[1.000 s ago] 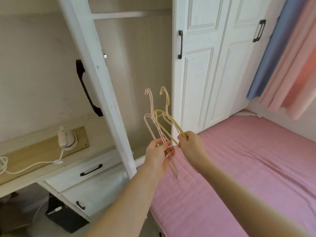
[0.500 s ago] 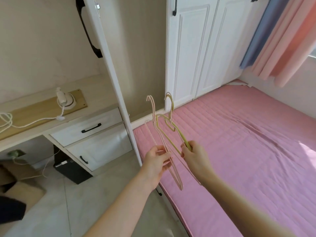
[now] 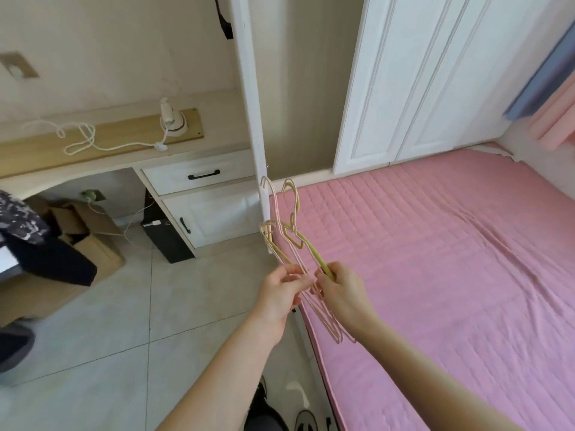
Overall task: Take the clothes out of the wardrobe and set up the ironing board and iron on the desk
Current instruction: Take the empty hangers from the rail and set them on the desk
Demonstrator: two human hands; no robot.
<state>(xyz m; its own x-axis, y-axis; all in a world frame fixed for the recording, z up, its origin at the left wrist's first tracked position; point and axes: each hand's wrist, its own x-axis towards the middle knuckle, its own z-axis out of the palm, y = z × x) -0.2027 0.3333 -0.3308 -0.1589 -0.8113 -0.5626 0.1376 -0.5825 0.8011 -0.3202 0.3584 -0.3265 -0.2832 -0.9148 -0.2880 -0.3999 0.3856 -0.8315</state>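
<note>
A yellow hanger [image 3: 314, 253] is pinched by the curled fingers of the right hand [image 3: 340, 290], and thin pink hangers [image 3: 323, 318] are gripped by the left hand [image 3: 281, 293], both at the edge of a bed [image 3: 451, 275] covered in pink quilting. Beyond them the wardrobe [image 3: 404, 88] is seen with one door [image 3: 249, 119] swung open. To the left, a desk [image 3: 217, 119] is topped by a wooden board [image 3: 124, 141] and a white corded appliance [image 3: 171, 121]. The floor [image 3: 124, 321] is tiled.

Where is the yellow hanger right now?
Head view, centre: the yellow hanger is gripped by the right hand, beside the pink hangers in the left hand, above the pink bed's edge.
</note>
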